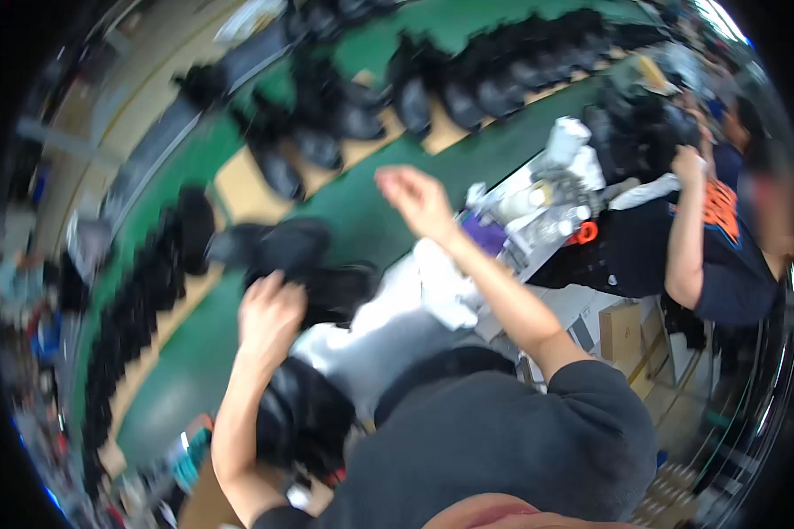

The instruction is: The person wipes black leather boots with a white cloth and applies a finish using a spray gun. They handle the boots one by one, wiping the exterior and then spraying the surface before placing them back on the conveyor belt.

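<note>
Left grip [269, 317] on black shoe [304, 264]

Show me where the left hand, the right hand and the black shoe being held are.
left hand [269, 313], head view, back of hand
right hand [419, 201], head view, palm area
black shoe [326, 282], head view, its upper

A long green bench [362, 212] curves across the room, lined with rows of dark shoes [503, 84]. Grey floor [141, 79] lies beyond it; cardboard boxes [622, 331] stand at right.
</note>
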Tool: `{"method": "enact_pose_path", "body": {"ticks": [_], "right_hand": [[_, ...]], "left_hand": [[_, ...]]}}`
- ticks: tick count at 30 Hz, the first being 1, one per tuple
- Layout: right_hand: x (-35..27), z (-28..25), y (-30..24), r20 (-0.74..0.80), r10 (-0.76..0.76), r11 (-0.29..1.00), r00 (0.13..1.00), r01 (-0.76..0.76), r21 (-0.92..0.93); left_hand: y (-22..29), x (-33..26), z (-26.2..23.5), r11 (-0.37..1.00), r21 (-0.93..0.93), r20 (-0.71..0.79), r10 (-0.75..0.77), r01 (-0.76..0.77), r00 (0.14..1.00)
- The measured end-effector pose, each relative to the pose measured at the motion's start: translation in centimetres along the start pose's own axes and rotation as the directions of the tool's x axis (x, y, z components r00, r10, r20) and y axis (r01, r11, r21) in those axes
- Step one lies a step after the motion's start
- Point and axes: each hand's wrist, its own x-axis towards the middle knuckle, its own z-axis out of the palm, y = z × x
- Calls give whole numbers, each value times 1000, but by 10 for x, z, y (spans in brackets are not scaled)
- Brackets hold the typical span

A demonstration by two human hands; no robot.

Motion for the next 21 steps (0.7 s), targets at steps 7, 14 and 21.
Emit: {"method": "enact_pose_path", "body": {"ticks": [7,14,21], "right_hand": [[-91,74,76,472,429,746,770,-7,-666],[-127,75,95,559,504,852,659,-271,-448],[-166,73,74,531,634,671,562,-741,-16]], "left_hand": [[123,-72,65,939,-337,129,117,-67,985],[163,-160,112,-499,-796,534,-845,342,11],[166,-175,166,-909,-414,896,-397,53,202]]}}
